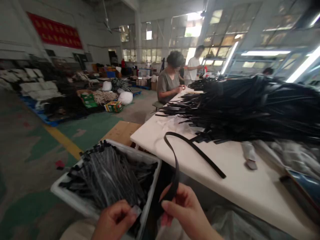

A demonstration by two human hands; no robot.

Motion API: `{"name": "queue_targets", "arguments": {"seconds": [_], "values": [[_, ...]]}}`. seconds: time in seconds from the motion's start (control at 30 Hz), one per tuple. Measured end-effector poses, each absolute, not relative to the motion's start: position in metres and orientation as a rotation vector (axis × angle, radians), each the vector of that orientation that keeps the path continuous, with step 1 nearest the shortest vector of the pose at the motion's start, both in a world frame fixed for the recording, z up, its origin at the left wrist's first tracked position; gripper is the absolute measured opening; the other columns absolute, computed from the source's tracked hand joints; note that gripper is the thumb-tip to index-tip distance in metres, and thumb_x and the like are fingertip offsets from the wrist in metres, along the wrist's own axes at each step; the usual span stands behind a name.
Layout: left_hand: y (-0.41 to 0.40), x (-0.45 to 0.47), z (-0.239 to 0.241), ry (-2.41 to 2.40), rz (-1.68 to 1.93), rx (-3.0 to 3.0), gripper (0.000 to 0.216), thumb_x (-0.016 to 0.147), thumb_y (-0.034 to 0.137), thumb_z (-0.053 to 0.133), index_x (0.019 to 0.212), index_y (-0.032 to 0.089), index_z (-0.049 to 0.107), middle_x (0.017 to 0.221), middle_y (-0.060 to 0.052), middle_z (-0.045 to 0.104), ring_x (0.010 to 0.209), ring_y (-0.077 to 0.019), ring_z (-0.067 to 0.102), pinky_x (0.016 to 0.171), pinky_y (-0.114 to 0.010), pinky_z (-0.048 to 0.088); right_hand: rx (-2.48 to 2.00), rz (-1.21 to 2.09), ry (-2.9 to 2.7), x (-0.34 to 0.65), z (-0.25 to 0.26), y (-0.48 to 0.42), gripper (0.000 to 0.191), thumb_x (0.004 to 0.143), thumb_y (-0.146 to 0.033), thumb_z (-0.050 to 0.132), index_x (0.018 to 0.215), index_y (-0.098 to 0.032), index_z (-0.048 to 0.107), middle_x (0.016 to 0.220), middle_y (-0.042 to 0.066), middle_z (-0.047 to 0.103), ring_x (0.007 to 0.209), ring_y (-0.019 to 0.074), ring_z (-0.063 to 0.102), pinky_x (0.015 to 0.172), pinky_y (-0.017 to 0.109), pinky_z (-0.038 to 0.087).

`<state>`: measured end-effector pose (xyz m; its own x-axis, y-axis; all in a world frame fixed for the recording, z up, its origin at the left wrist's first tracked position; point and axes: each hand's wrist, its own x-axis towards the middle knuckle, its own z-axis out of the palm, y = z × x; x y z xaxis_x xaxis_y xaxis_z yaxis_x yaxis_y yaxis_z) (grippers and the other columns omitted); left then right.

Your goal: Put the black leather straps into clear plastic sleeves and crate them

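Our right hand (185,208) pinches a black strap (176,160) that arcs up onto the tabletop (240,186); our left hand (113,220) pinches a small clear piece (135,210) beside the bin (150,186).

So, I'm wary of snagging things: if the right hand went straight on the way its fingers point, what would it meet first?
Probably the black strap that the right hand pinches, then the white bin; depth is unclear.

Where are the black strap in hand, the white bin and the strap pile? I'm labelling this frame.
black strap (176,166), head view, on its curved middle.
white bin (153,186), head view, on its right wall.
strap pile (250,110), head view, on its middle.
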<state>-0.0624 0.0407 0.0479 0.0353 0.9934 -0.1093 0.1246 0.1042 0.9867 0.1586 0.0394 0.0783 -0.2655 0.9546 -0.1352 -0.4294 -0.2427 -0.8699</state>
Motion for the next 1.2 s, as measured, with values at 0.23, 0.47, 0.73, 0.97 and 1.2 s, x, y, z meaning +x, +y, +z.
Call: {"name": "queue_targets", "arguments": {"seconds": [0.23, 0.47, 0.73, 0.97, 1.2], "values": [[0.026, -0.089, 0.047, 1.306, 0.915, 1.349, 0.043, 0.072, 0.057, 0.074, 0.061, 0.015, 0.070, 0.064, 0.000, 0.049, 0.061, -0.0136, 0.047, 0.060, -0.024, 0.036, -0.894, 1.754, -1.054, 0.109, 0.078, 0.045, 0.051, 0.065, -0.057, 0.082, 0.075, -0.013, 0.058, 0.056, 0.008, 0.068, 0.045, 0.0120, 0.061, 0.049, 0.020, 0.050], [0.026, -0.097, 0.043, 1.267, 0.840, 1.463, 0.030, 0.078, 0.044, 0.071, 0.063, 0.019, 0.075, 0.063, -0.001, 0.049, 0.063, -0.0151, 0.049, 0.061, -0.026, 0.036, -0.957, 1.788, -1.131, 0.110, 0.071, 0.052, 0.049, 0.064, -0.054, 0.083, 0.075, -0.013, 0.056, 0.049, 0.002, 0.061, 0.040, 0.0097, 0.055, 0.044, 0.018, 0.046], [0.032, -0.096, 0.037, 1.196, 0.727, 1.526, 0.048, 0.083, 0.059, 0.063, 0.061, 0.017, 0.072, 0.064, -0.001, 0.048, 0.064, -0.0147, 0.049, 0.061, -0.026, 0.034, -0.945, 1.786, -1.135, 0.113, 0.068, 0.055, 0.040, 0.067, -0.044, 0.081, 0.074, -0.013, 0.056, 0.050, 0.000, 0.059, 0.038, 0.0084, 0.051, 0.041, 0.017, 0.045], [0.035, -0.091, 0.031, 1.143, 0.714, 1.523, 0.060, 0.082, 0.068, 0.057, 0.058, 0.014, 0.067, 0.065, -0.002, 0.050, 0.064, -0.0155, 0.051, 0.062, -0.026, 0.034, -0.992, 1.771, -1.148, 0.112, 0.065, 0.055, 0.038, 0.068, -0.041, 0.080, 0.074, -0.012, 0.056, 0.052, -0.001, 0.057, 0.038, 0.0081, 0.051, 0.040, 0.017, 0.045], [0.031, -0.084, 0.031, 1.151, 0.726, 1.400, 0.060, 0.079, 0.070, 0.060, 0.058, 0.014, 0.060, 0.065, -0.001, 0.049, 0.062, -0.0144, 0.048, 0.060, -0.026, 0.033, -1.010, 1.660, -1.132, 0.108, 0.059, 0.051, 0.039, 0.070, -0.044, 0.079, 0.070, -0.012, 0.056, 0.049, 0.000, 0.056, 0.039, 0.0082, 0.052, 0.041, 0.016, 0.042]]}}
